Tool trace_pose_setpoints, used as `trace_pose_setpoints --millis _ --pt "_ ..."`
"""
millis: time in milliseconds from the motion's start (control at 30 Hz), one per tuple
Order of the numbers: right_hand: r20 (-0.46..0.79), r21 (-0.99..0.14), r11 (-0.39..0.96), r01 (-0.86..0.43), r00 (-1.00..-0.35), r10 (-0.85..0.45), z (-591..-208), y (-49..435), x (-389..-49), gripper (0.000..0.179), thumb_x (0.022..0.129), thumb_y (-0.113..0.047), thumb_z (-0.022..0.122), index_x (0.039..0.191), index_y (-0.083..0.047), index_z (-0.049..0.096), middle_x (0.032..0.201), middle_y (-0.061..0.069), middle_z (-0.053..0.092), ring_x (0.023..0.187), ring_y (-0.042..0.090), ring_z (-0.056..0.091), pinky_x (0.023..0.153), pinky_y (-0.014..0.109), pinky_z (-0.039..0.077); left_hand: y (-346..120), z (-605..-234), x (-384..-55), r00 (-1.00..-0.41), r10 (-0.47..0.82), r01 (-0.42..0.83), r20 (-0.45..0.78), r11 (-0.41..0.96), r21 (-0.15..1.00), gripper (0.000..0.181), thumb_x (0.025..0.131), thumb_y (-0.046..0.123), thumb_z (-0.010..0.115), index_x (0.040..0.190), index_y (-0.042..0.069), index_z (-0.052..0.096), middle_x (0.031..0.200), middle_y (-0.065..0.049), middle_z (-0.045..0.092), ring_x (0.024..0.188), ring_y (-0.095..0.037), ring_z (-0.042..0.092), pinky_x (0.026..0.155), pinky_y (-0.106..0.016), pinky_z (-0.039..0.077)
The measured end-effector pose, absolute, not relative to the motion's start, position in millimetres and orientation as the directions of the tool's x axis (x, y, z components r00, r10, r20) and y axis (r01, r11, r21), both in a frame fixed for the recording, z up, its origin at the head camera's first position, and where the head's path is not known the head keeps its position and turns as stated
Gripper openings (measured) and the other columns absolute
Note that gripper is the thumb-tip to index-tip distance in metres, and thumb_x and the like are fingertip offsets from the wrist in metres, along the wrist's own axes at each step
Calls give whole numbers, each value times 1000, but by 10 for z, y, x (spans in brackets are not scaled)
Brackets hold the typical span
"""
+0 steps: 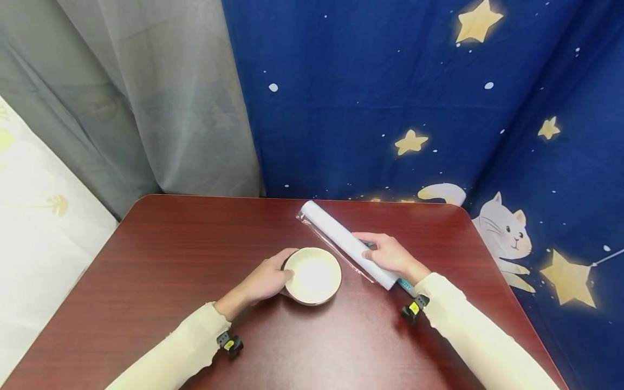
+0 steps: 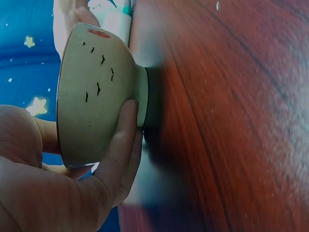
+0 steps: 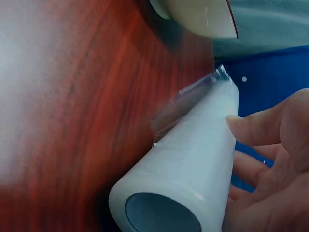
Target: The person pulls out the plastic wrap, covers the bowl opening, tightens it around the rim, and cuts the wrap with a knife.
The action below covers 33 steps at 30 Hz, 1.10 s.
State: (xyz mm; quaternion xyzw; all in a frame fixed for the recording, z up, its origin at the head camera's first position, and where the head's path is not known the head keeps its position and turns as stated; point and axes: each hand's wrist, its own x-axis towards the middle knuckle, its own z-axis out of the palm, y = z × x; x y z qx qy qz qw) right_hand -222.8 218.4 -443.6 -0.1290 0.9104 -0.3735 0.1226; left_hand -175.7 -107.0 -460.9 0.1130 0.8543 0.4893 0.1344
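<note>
My left hand (image 1: 265, 279) holds a cream bowl (image 1: 313, 276) by its left side, the thumb over the rim and the fingers along the outer wall. Small black bird-like marks and a red patch decorate the bowl (image 2: 99, 92) in the left wrist view. I cannot tell whether its foot touches the table. To the right, my right hand (image 1: 390, 253) grips a white roll of cling film (image 1: 341, 233), thumb on top and fingers at the far side. A loose clear flap of film (image 3: 186, 104) hangs along the roll's side facing the bowl.
A teal and grey object (image 1: 405, 286), partly hidden, lies beside the roll's near end under the right hand. The dark red wooden table (image 1: 195, 244) has its back edge against grey (image 1: 185, 108) and blue star-patterned curtains (image 1: 341, 108).
</note>
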Motion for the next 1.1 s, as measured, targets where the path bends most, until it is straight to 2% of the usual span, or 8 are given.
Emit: trace_pose_setpoints --millis 200,533,767,1100 --pt "-139 -709 681 -184 -910 -390 -4406 2202 -2365 58 100 2 64 157 -9 62 153 18 64 131 36 66 109 52 51 -1013 -4611 -1748 -933 338 71 -128 519 852 53 102 5 60 155 11 60 145 -10 68 119 -23 63 100 -42 51" --pt "-145 -697 660 -280 -846 -513 -4474 2210 -2571 57 104 0 63 159 -14 61 157 14 62 146 38 55 119 61 43 -933 -4648 -1655 -914 389 100 -114 490 866 56 101 1 60 155 11 60 144 -12 68 117 -24 63 100 -41 53" --pt "-166 -696 637 -330 -790 -590 -4438 2210 -2719 56 107 0 62 161 -15 59 161 11 59 150 35 50 122 59 40 -859 -4637 -1618 -904 412 113 -119 497 861 56 102 2 59 158 10 58 150 -12 65 125 -24 61 108 -46 50" --pt "-210 -714 621 -324 -746 -632 -4407 2208 -2861 59 107 1 61 162 -19 58 165 10 54 156 33 44 125 57 36 -801 -4608 -1582 -893 434 122 -124 497 859 56 103 2 59 159 8 56 150 -14 65 122 -23 62 104 -44 52"
